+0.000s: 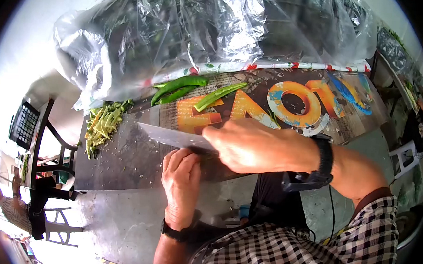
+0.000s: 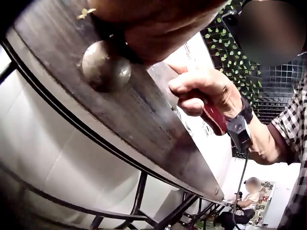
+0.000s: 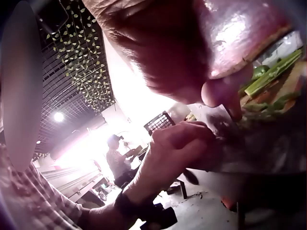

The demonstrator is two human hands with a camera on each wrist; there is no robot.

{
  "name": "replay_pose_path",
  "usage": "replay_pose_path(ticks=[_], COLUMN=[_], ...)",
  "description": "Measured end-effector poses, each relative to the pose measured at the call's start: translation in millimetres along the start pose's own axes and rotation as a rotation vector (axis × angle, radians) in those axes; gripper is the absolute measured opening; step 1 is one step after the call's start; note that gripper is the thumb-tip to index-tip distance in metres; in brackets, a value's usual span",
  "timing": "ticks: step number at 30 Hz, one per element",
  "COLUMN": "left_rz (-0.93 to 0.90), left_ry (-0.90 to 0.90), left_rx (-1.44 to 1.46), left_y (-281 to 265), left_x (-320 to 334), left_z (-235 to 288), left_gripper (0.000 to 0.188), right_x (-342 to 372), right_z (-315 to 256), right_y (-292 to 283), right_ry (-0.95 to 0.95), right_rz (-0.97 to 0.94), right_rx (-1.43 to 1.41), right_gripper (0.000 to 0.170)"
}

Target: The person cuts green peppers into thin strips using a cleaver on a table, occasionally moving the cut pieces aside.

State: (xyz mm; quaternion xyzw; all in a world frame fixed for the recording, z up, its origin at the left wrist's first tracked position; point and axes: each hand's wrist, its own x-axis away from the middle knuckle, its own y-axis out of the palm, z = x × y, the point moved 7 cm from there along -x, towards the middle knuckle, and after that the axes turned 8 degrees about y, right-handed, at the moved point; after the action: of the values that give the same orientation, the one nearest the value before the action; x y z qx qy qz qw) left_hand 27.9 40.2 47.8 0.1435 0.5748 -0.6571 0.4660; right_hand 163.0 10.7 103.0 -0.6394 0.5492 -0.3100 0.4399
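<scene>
My right hand [image 1: 250,144] grips a kitchen knife [image 1: 169,136] with a broad, flat blade pointing left over the table. Its reddish-brown handle [image 2: 214,120] shows in the left wrist view. Close at the blade's near side is my left hand [image 1: 181,176], knuckles bent and fingertips turned down at the tabletop; I cannot tell what it holds. Whole green peppers [image 1: 181,85] lie beyond the knife, beside a cut length of green pepper [image 1: 219,97]. On the table's left end sits a heap of chopped pale-green strips [image 1: 104,124].
The dark table [image 1: 120,170] bears large orange letters and scattered small bits. Along its far side lies a long bulk under clear plastic sheeting [image 1: 154,39]. Another person [image 1: 14,211] sits at a table to the left. A white stool [image 1: 406,158] stands at right.
</scene>
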Motion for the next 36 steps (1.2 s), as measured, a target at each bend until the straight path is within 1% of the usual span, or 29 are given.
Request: replay_pose_path(ticks=[1,4,7,10,13,15,19,22,25,28,31,34,36], left_rz=[0.006,-0.025,-0.004,0.020,0.029,0.041,0.018,0.023,0.015,-0.002,-0.015,-0.005,0.003], left_ry=[0.018,-0.039,-0.054,-0.064,-0.057,-0.030,-0.053,-0.059,-0.066,-0.080,-0.097,-0.084,-0.080], left_rx=[-0.041,-0.003,0.040,0.056,0.060,0.057,0.049,0.053,0.061,0.069,0.066,0.052,0.053], left_y=[-1,-1,-2,-2,0,0,1,1,1,0,1,2,1], left_x=[-1,0,0,3,4,4,6,4,5,4,4,4,4], left_z=[3,2,0,-2,-3,-5,-7,-5,-6,-7,-6,-7,-7], left_gripper=[0.015,0.015,0.015,0.015,0.015,0.015,0.016,0.017,0.017,0.016,0.015,0.016,0.016], right_x=[7,24,30,35,33,32,27,25,25,21,5,-7,-12], right_z=[2,15,19,12,3,2,2,5,-3,-12,-12,-20,-19], right_y=[-4,-9,-13,-19,-18,-15,-6,0,-7,-7,-2,4,5], right_ry=[0.038,0.119,0.044,0.110,0.068,0.073,0.112,0.105,0.093,0.036,-0.015,-0.071,-0.002], right_rz=[-0.037,-0.010,0.132,0.115,0.108,0.082,0.029,0.016,-0.016,-0.032,-0.059,-0.026,-0.079], right_rx=[0.023,0.036,0.001,-0.058,-0.077,-0.088,-0.040,-0.030,-0.051,0.089,0.050,0.152,0.107], right_gripper=[0.010,0.009,0.012,0.009,0.009,0.009,0.009,0.012,0.009,0.010,0.011,0.013,0.015])
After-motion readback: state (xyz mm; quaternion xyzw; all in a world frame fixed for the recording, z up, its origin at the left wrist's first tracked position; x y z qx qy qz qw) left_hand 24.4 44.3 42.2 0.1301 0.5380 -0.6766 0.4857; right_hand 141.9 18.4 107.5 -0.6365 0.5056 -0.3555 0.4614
